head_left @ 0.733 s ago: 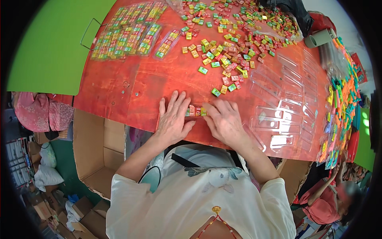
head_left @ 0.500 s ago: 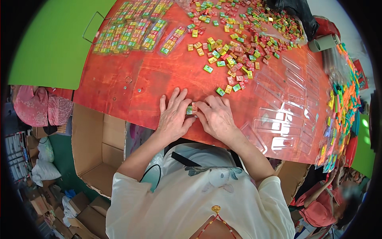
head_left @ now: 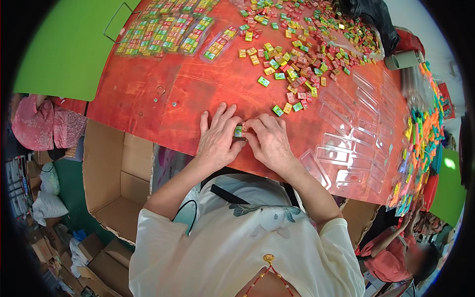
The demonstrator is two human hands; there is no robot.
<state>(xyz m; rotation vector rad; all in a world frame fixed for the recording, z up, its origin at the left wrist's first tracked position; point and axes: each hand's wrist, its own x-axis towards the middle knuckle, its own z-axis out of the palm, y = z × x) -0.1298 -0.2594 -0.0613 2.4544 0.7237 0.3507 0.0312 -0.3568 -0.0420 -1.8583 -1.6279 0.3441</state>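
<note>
Left hand (head_left: 216, 138): ours lies palm down with its fingers spread and slightly bent, thumb set apart from the index finger; these two flank the left end of a short row of blocks (head_left: 238, 131), and we cannot tell whether they grip it.
Right hand (head_left: 271, 141): we have it half curled, its fingertips against the row's right end; they cover that end, so we cannot tell how tightly it holds anything.
Row: it sits between our two hands, near the close edge of the red table (head_left: 188, 99), showing a green block on the left and a red one just beside it.
Loose blocks (head_left: 299, 62): beyond our right hand we see red, yellow and green ones scattered, thickening into a heap toward the far side.
Filled packs (head_left: 170, 34): at the far left, clear packs of the same coloured blocks overlap one another.
Single pack (head_left: 219, 43): it lies slanted, just right of those.
Clear trays (head_left: 332, 154): to the right of our right hand, many spread out and overlap, catching the light.
Green board (head_left: 59, 59): it stands at our left, beside the table.
Cardboard box (head_left: 133, 158): open-topped, it sits below the table's edge, left of us.
Co-worker (head_left: 396, 260): we see a person in a coral top at lower right.
</note>
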